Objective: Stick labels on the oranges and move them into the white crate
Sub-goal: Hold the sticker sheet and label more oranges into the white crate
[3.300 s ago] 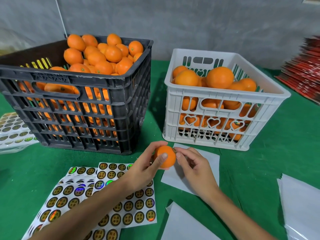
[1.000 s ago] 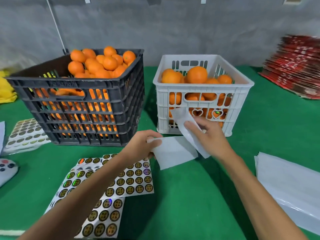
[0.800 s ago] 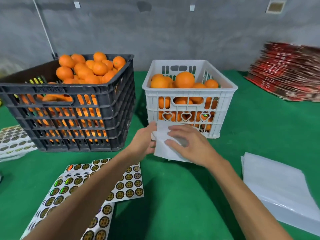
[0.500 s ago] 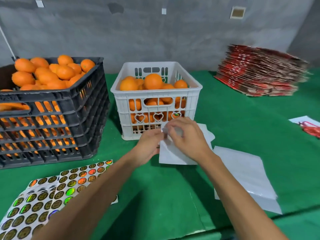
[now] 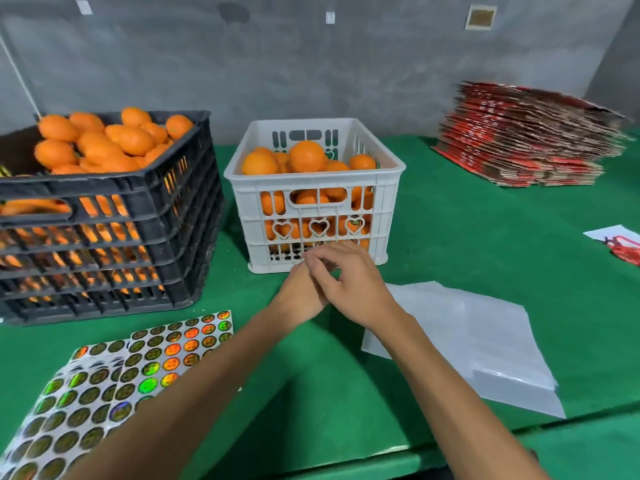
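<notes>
Your oranges (image 5: 306,157) fill the white crate (image 5: 313,192) at the middle of the green table (image 5: 467,237); more heap the black crate (image 5: 104,216) to its left. Your left hand (image 5: 299,294) and right hand (image 5: 349,284) meet just in front of the white crate, fingers curled and overlapping; whether they pinch anything cannot be told. Label sheets (image 5: 114,375) lie near left, white backing sheets (image 5: 478,341) right, and stacked red cartons (image 5: 526,133) far right.
</notes>
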